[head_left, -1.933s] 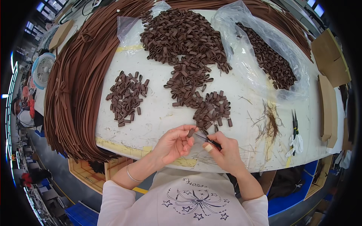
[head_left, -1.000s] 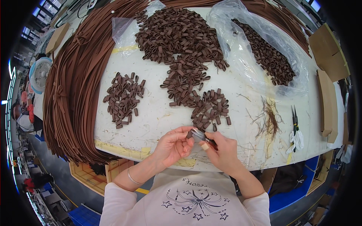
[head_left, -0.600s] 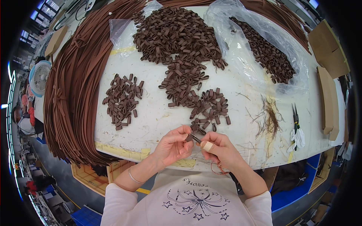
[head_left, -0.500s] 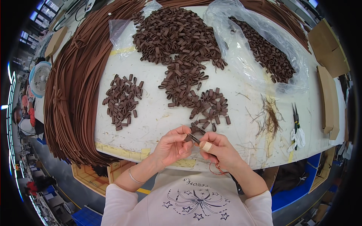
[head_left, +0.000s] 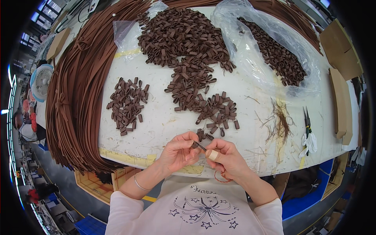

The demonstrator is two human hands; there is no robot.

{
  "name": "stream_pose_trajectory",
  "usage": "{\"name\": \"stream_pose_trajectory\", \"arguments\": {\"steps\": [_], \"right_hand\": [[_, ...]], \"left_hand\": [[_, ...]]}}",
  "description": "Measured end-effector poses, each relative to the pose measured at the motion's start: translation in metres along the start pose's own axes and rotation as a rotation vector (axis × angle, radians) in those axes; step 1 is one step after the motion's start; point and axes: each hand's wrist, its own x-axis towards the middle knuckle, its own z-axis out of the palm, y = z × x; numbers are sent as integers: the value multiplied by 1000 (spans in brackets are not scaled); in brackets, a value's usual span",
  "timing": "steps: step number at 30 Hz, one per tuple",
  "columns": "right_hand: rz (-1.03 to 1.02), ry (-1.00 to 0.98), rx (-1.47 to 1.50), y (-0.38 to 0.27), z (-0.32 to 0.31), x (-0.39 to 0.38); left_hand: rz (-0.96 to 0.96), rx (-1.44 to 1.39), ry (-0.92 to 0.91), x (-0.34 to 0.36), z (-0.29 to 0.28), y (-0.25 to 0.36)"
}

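Observation:
My left hand (head_left: 181, 152) pinches a small brown strap loop (head_left: 194, 144) between thumb and fingertips. Closed round a slim dark tool (head_left: 201, 147) is my right hand (head_left: 227, 157), its thumb wrapped in tan tape. The tool's tip meets the loop; its kind is hard to make out. Just beyond my fingers lie a few loose loops (head_left: 210, 136) at the near end of a large heap of brown loops (head_left: 184, 37). A smaller pile of loops (head_left: 127, 105) sits to the left.
Long brown straps (head_left: 78, 94) line the table's left side. At the back right, a clear plastic bag (head_left: 235, 23) holds more loops. Thread scraps (head_left: 281, 121), black-handled pliers (head_left: 307, 121) with a white cloth, and cardboard boxes (head_left: 341, 105) are on the right.
My right hand has shifted very slightly, and the tool's two prongs, seen a little apart before, now look like one thin line. My left hand keeps its hold on the loop.

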Motion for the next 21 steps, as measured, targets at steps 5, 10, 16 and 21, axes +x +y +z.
{"name": "stream_pose_trajectory", "arguments": {"steps": [5, 10, 16, 21], "right_hand": [[-418, 241, -778, 0, 1, -3], [-582, 386, -1531, -8, -4, -3], [-486, 465, -1781, -20, -14, -4], [-461, 497, -1720, -31, -15, -11]], "left_hand": [[160, 344, 141, -7, 8, 7], [480, 1292, 399, -25, 15, 29], [723, 2440, 767, -37, 15, 80], [768, 2170, 172, -3, 34, 42]]}}
